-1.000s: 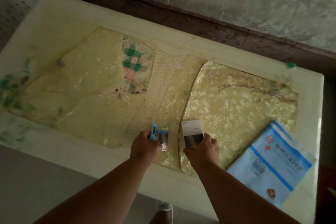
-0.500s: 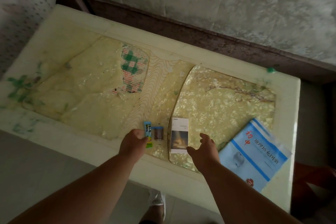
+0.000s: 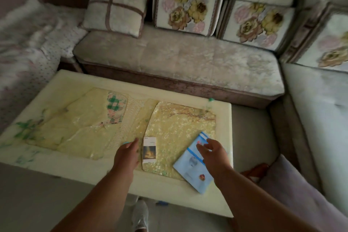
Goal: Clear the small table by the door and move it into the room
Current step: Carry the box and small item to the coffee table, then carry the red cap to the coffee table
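Observation:
The low cream table has a yellow pearly top. A small white box with a dark picture lies flat near its front edge. My left hand lies just left of the box with its fingers stretched forward. A cyan sliver of a small packet peeks out at its fingertips; whatever else is under the hand is hidden. My right hand hovers with loosely spread fingers over a light blue booklet at the table's front right corner.
A plush sofa with flowered cushions runs close behind the table. Another seat stands to the right and bedding to the left. My shoe is on the floor below the front edge. A red object lies right of the table.
My right hand let go of the white box, which now lies flat, and moved right over the blue booklet. My left hand flattened over the small items. The view tilted up.

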